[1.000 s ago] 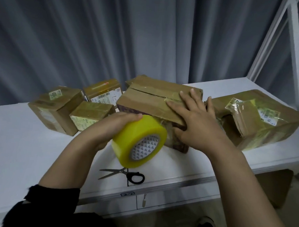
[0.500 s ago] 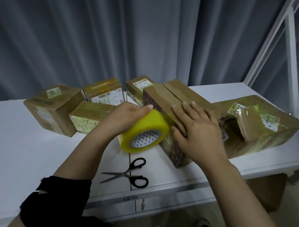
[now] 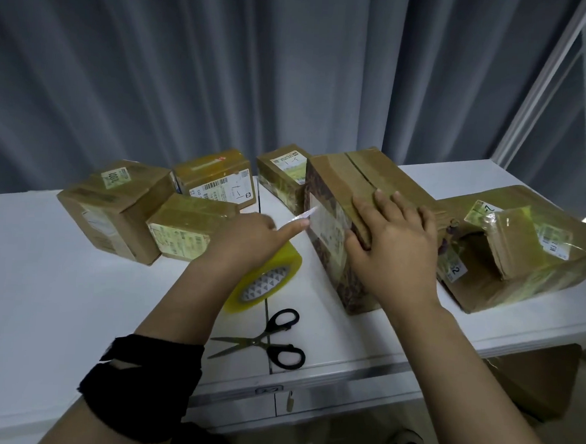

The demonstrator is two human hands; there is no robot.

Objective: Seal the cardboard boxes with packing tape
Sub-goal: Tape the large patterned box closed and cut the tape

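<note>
The left hand (image 3: 247,241) is palm down with its index finger (image 3: 295,226) extended straight toward the right. The remaining fingers are curled under and hidden, so a grip on the tape roll (image 3: 269,281) beneath cannot be confirmed. The right hand (image 3: 396,250) lies flat on the top edge of the box (image 3: 371,173), fingers straight and thumb down the near face. Both forearms reach forward, the left with a black sleeve (image 3: 143,383) at the elbow and the right bare.
</note>
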